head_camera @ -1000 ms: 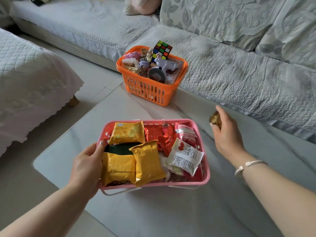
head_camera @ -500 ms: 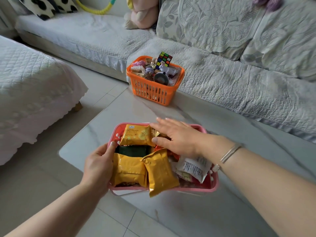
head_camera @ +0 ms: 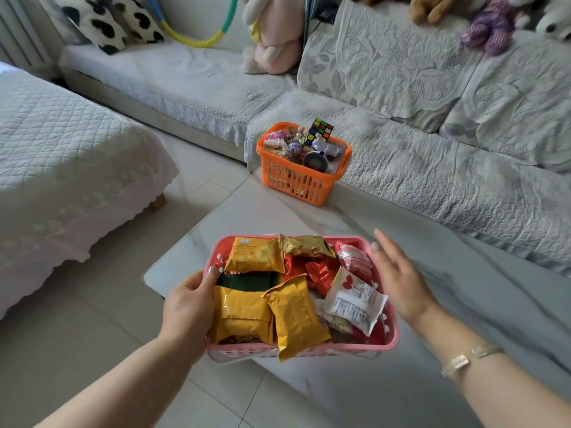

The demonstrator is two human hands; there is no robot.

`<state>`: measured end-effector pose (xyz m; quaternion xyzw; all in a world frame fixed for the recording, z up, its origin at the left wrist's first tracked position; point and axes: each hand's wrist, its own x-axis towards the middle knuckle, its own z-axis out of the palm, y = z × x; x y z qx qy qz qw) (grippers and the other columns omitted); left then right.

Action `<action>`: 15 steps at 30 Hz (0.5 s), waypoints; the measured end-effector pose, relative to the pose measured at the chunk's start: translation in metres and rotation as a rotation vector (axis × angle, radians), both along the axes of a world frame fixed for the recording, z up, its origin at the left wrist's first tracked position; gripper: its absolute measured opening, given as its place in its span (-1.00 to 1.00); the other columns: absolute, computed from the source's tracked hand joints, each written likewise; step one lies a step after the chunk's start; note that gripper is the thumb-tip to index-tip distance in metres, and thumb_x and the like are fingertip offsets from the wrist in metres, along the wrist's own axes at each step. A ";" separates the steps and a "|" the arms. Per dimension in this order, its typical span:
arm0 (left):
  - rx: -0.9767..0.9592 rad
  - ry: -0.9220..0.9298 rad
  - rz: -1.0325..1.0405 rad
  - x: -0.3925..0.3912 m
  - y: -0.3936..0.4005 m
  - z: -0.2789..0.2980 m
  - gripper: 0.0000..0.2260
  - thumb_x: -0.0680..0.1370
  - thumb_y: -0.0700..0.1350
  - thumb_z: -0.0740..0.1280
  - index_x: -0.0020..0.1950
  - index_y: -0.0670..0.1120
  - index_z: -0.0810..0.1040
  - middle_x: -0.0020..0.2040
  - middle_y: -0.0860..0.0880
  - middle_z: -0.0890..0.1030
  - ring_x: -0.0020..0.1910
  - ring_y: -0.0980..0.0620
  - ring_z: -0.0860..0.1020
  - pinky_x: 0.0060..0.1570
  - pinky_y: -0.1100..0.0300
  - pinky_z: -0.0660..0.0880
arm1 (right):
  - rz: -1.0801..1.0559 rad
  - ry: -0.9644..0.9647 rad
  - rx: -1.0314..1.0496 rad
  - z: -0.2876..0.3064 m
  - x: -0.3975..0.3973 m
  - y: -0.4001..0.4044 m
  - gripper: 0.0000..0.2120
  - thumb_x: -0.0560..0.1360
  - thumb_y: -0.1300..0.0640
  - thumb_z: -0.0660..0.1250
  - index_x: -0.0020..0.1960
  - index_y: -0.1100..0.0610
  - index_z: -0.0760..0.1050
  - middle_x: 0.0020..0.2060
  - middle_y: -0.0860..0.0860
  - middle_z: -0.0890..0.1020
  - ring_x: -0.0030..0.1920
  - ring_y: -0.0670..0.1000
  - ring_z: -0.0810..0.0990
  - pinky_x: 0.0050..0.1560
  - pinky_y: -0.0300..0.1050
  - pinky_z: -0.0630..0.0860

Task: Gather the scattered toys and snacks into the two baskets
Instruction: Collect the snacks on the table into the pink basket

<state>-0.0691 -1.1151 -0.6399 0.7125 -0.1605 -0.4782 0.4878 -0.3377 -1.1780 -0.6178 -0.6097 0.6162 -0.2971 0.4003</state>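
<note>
Pink basket [head_camera: 390, 342] sits at the near corner of the white marble desk [head_camera: 278, 217], its near rim overhanging the desk edge. Contents, all snack packets: one yellow cracker packet [head_camera: 254, 255] at the far left, a dark green packet [head_camera: 247, 281] just behind it toward the viewer, two more yellow packets [head_camera: 244, 315] in the near left part, one of them tilted and poking over the near rim. A gold wrapper [head_camera: 304, 244] lies along the far rim. Red foil packets [head_camera: 312, 273] fill the middle; a red-and-white striped packet [head_camera: 352, 257] lies at the far right; a white packet with red print [head_camera: 352, 299] rests on top at the right.

Left hand [head_camera: 188, 307]: grips the basket's left wall, thumb hooked over the rim, touching the green packet's end.

Right hand [head_camera: 401, 282]: released, fingers straight and slightly blurred, holding nothing, hovering just beside the basket's right rim. Bracelet [head_camera: 463, 359] on that wrist.

Orange basket [head_camera: 296, 183] stands at the far corner of the desk, against the sofa [head_camera: 432, 180], well apart from the pink one. It is heaped with small toys; a puzzle cube [head_camera: 321, 130] sits on top at the back.

Surroundings: plush toys on the sofa back, spotted cushions [head_camera: 108, 23] at far left, a quilted bed [head_camera: 61, 149] on the left.
</note>
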 end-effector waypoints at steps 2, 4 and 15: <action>0.005 -0.013 -0.001 0.007 -0.007 0.000 -0.82 0.63 0.08 0.31 -0.15 0.09 0.57 -0.16 -0.07 0.69 -0.16 -0.14 0.69 -0.07 -0.09 0.65 | 0.023 -0.144 0.116 -0.006 0.009 0.004 -0.52 0.59 -0.13 0.07 0.49 -0.16 0.13 0.40 -0.27 0.30 0.29 -0.34 0.28 0.30 -0.33 0.20; 0.012 -0.047 -0.006 0.015 -0.017 0.000 -0.82 0.63 0.10 0.31 -0.13 0.09 0.58 -0.13 -0.06 0.68 -0.10 -0.16 0.68 0.02 -0.14 0.64 | 0.029 -0.197 0.165 -0.014 0.019 -0.003 -0.52 0.62 -0.09 0.08 0.51 -0.20 0.06 0.38 -0.31 0.30 0.26 -0.33 0.31 0.28 -0.30 0.27; 0.025 -0.180 -0.166 0.057 -0.131 -0.025 -0.86 0.62 0.15 0.30 0.04 0.13 0.58 -0.01 -0.09 0.69 -0.05 -0.18 0.69 0.01 -0.17 0.65 | -0.108 -0.359 0.188 -0.057 0.060 -0.081 -0.51 0.65 -0.04 0.04 0.53 -0.18 -0.02 0.22 -0.25 0.32 0.13 -0.25 0.39 0.16 -0.22 0.38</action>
